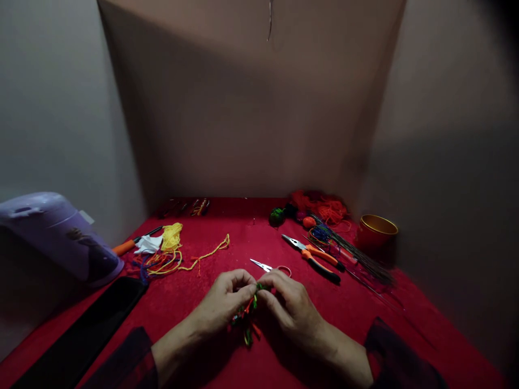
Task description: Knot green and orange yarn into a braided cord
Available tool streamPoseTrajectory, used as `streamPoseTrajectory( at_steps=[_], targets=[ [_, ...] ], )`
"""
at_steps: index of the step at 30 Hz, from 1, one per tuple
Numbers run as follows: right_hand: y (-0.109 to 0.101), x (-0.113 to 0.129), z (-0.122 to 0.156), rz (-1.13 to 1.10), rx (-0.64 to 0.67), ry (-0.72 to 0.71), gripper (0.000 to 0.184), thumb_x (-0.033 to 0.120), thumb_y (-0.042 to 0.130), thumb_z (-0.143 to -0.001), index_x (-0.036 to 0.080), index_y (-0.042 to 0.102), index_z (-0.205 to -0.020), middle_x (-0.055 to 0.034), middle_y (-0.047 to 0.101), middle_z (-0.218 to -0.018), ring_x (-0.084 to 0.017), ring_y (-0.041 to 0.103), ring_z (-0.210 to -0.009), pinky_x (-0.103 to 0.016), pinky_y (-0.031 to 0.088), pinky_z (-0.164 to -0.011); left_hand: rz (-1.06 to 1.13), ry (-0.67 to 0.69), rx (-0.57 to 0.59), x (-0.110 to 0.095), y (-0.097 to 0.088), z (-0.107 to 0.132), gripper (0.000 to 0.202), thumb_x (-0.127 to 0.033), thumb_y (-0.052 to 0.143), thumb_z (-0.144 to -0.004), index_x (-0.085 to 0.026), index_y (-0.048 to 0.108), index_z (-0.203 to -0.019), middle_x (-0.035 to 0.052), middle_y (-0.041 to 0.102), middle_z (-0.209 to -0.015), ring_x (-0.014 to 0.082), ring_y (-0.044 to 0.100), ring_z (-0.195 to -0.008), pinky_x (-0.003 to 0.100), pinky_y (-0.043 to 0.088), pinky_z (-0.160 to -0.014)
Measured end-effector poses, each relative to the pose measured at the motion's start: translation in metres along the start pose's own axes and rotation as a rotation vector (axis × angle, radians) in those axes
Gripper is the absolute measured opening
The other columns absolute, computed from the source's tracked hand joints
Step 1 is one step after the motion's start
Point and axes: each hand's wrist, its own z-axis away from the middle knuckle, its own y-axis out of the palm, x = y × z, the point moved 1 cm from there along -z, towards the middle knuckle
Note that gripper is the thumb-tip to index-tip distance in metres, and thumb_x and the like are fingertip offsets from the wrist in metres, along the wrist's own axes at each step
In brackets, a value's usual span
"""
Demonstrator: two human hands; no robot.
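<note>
My left hand (225,300) and my right hand (286,305) meet at the middle of the red cloth (365,313), fingers pinched together. Between them hangs a small bundle of green, red and orange thread (248,319), held by both hands at its top. Its loose ends trail down toward me. Small scissors (263,265) lie just beyond my fingers. Both dark sleeves show at the bottom edge.
Orange-handled pliers (318,258) and thin wire rods (357,254) lie to the right, near a gold-rimmed cup (375,229) and red yarn (324,206). Yellow thread (174,246) lies left, by a lilac appliance (57,232) and a black case (93,329).
</note>
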Motion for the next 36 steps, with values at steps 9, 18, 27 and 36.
streamPoseTrajectory(
  at_steps=[9, 18, 27, 36],
  targets=[
    [0.001, -0.01, 0.0, -0.023, -0.09, 0.225, 0.015, 0.02, 0.046, -0.088, 0.019, 0.054, -0.075, -0.001, 0.057, -0.07, -0.015, 0.051, -0.064, -0.026, 0.037, -0.06, 0.207, -0.14, 0.046, -0.005, 0.001, 0.0, 0.027, -0.012, 0.063, -0.065, -0.012, 0.06, -0.092, 0.0096, 0.068, -0.083, 0.015, 0.062, -0.065, 0.026, 0.044, -0.062],
    [0.0, -0.007, 0.0, -0.044, -0.097, 0.16, 0.014, 0.02, 0.049, -0.087, 0.019, 0.059, -0.077, -0.0007, 0.059, -0.07, -0.014, 0.052, -0.064, -0.025, 0.038, -0.06, 0.164, -0.171, 0.081, 0.005, -0.004, -0.001, 0.027, -0.028, 0.072, -0.067, -0.009, 0.07, -0.085, 0.0072, 0.065, -0.066, 0.0095, 0.051, -0.052, 0.021, 0.034, -0.05],
    [-0.001, -0.008, 0.0, -0.042, -0.118, 0.17, 0.015, 0.02, 0.049, -0.088, 0.019, 0.058, -0.076, -0.001, 0.059, -0.069, -0.015, 0.052, -0.064, -0.025, 0.038, -0.061, 0.13, -0.129, 0.213, 0.003, -0.005, 0.001, 0.026, -0.031, 0.07, -0.068, -0.01, 0.069, -0.082, 0.0042, 0.058, -0.064, 0.0071, 0.042, -0.05, 0.021, 0.026, -0.048],
    [0.0, -0.007, 0.002, -0.073, -0.068, 0.126, 0.014, 0.018, 0.047, -0.089, 0.019, 0.058, -0.081, -0.0012, 0.058, -0.073, -0.014, 0.052, -0.067, -0.024, 0.039, -0.064, -0.162, 0.007, 0.055, 0.008, -0.003, -0.002, 0.032, -0.042, 0.058, -0.076, -0.013, 0.055, -0.063, -0.0026, 0.042, -0.057, 0.0085, 0.033, -0.053, 0.022, 0.025, -0.049]
  ],
)
